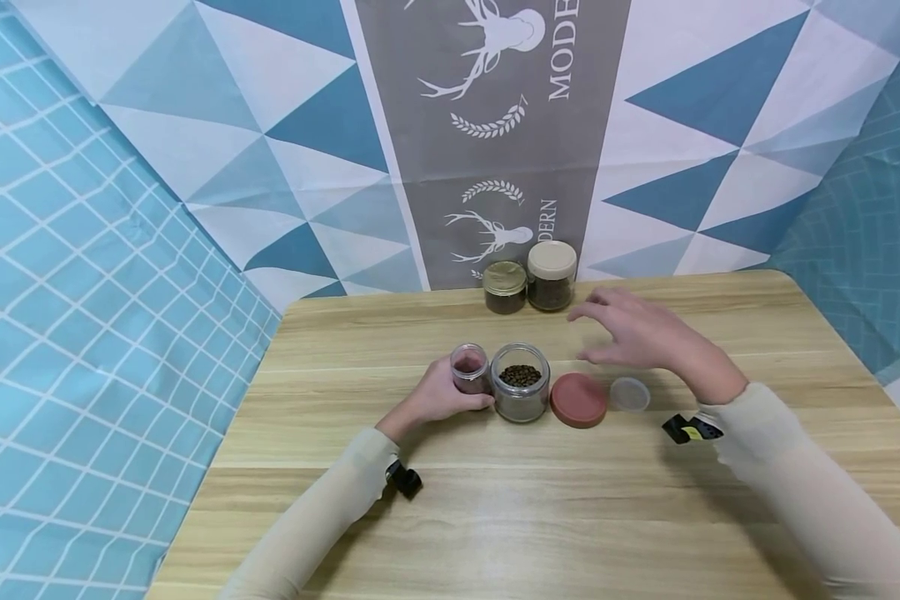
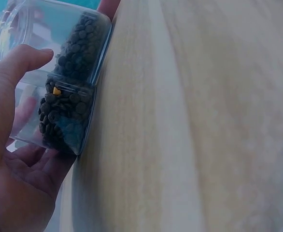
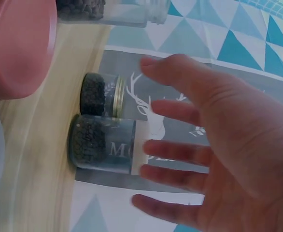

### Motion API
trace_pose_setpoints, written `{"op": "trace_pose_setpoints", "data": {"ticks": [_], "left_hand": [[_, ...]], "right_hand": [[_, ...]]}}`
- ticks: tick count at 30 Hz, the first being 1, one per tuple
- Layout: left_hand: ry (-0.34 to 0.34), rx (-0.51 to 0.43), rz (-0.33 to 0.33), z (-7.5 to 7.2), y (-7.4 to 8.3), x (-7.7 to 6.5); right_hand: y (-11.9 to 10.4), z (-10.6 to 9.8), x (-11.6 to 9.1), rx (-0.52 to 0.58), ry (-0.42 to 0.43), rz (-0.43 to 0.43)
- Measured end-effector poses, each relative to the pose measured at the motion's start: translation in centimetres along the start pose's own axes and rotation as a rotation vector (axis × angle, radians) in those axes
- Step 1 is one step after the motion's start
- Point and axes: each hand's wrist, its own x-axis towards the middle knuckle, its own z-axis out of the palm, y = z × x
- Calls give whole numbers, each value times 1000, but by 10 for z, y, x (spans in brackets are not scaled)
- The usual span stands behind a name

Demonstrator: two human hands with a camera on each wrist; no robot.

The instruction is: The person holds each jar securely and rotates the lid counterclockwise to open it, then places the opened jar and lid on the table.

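My left hand (image 1: 442,393) grips a small open clear jar (image 1: 471,373), fingers curled about its left side. The thumb reaches across to a larger open clear jar (image 1: 521,405) standing against it. Small dark brown pellets (image 2: 66,108) fill the lower part of the jars in the left wrist view, one yellow bit among them. Above the table, my right hand (image 1: 637,332) holds nothing, its fingers spread and slightly bent. Nearest to it is a clear jar with a cream lid (image 1: 552,271), dark contents inside. Beside that stands a shorter jar with a gold lid (image 1: 505,287).
A red lid (image 1: 579,401) lies right of the larger open jar. Next to it is a translucent white disc (image 1: 630,394). The wooden table (image 1: 495,517) ends at a patterned wall covering (image 1: 330,150) behind the lidded jars.
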Motion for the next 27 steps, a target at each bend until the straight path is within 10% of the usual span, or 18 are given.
{"op": "trace_pose_setpoints", "data": {"ticks": [27], "left_hand": [[5,10,17,0,0,-1]], "right_hand": [[7,18,27,-19,410,-19]]}}
